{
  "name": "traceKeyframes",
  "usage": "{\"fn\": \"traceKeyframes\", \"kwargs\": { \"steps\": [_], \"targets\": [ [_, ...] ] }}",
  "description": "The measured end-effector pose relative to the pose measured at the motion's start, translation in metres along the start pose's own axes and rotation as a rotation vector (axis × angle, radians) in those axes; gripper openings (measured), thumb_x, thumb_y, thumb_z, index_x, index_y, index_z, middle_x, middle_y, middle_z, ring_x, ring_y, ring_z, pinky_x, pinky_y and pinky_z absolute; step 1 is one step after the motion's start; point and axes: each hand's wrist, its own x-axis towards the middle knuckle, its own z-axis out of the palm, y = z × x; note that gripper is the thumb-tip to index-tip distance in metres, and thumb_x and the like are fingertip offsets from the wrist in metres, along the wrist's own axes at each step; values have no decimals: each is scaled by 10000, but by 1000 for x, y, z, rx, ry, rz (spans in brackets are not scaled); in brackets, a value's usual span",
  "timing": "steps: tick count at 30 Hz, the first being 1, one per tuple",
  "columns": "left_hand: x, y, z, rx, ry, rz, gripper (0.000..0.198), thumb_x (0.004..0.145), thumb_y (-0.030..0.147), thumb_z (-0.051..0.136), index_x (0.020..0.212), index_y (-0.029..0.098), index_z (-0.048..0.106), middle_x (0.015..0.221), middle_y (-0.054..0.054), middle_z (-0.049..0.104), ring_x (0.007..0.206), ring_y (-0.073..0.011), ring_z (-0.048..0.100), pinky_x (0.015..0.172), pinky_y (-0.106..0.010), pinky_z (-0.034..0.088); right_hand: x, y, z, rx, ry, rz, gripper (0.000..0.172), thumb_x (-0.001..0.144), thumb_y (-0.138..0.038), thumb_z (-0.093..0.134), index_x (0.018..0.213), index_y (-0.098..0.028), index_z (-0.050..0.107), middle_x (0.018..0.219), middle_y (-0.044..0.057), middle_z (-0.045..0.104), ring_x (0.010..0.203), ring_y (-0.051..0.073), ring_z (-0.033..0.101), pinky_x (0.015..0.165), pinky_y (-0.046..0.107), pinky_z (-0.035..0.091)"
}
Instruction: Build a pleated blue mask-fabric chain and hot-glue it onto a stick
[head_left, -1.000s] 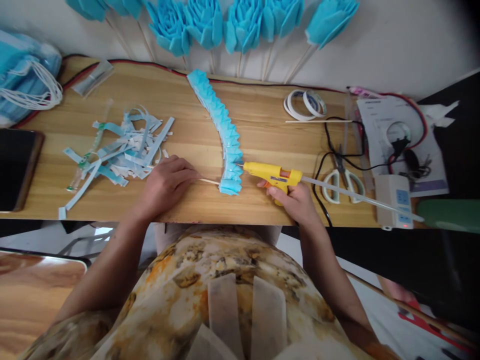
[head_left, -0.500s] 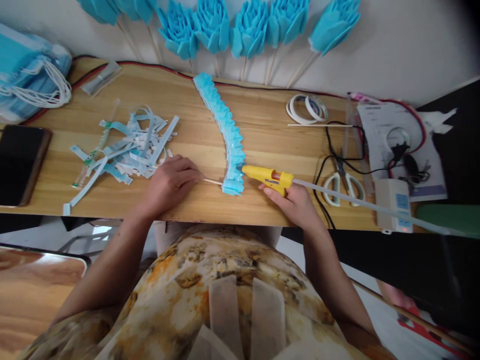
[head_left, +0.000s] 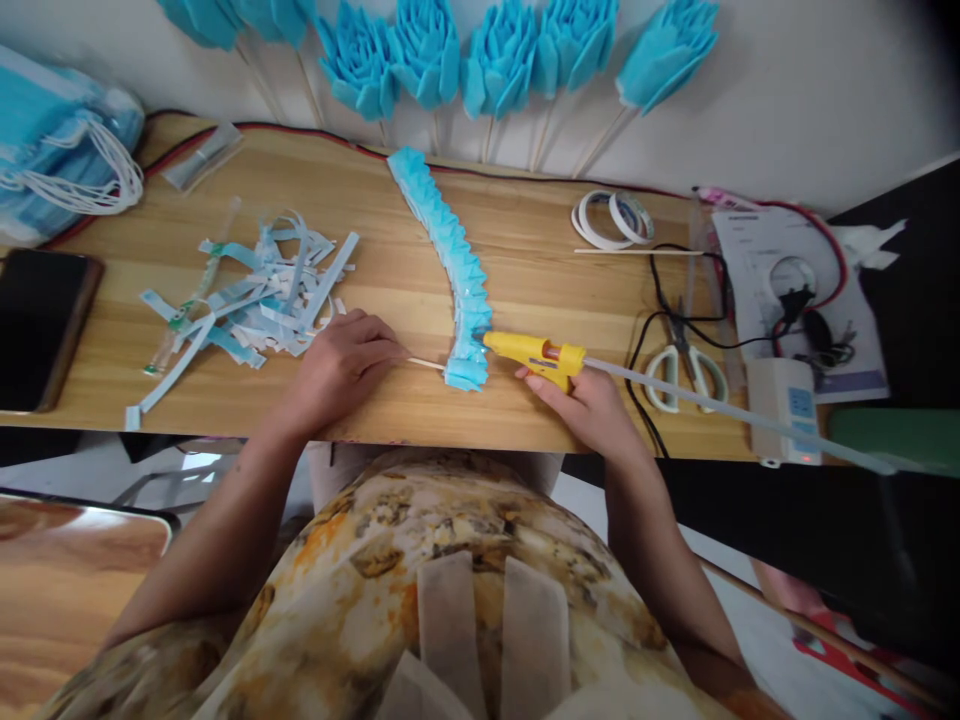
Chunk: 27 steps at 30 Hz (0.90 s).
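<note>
My left hand [head_left: 346, 362] pinches a thin wooden stick [head_left: 426, 363] whose far end meets the lower end of a pleated blue strip [head_left: 466, 285]. The strip curves up the wooden table towards the wall. In my right hand [head_left: 592, 408] is a yellow glue gun [head_left: 534, 352], with a long pale glue stick [head_left: 675, 388] running out of its back. The gun's nozzle points left and is at the strip's right edge, just above the lower end; whether it touches is hard to tell.
Blue flowers [head_left: 499, 60] on sticks stand along the wall. Paper scraps [head_left: 281, 290], a phone [head_left: 45, 330] and blue masks [head_left: 60, 150] lie left. To the right are tape rolls [head_left: 631, 217], scissors [head_left: 681, 365], a cable and a power strip [head_left: 786, 410].
</note>
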Motion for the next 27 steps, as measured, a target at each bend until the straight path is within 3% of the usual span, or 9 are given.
{"fn": "traceKeyframes", "kwargs": {
  "steps": [27],
  "targets": [
    [1,4,0,20,5,29,226,983,225,505,930,173,719,928,-75,688,851,-206,563,764,-343,418,-2,7,14,-37,72,11,374,886,-476,559,947,-168,763,982,94,766,877,264,697,761,356,529]
  ]
}}
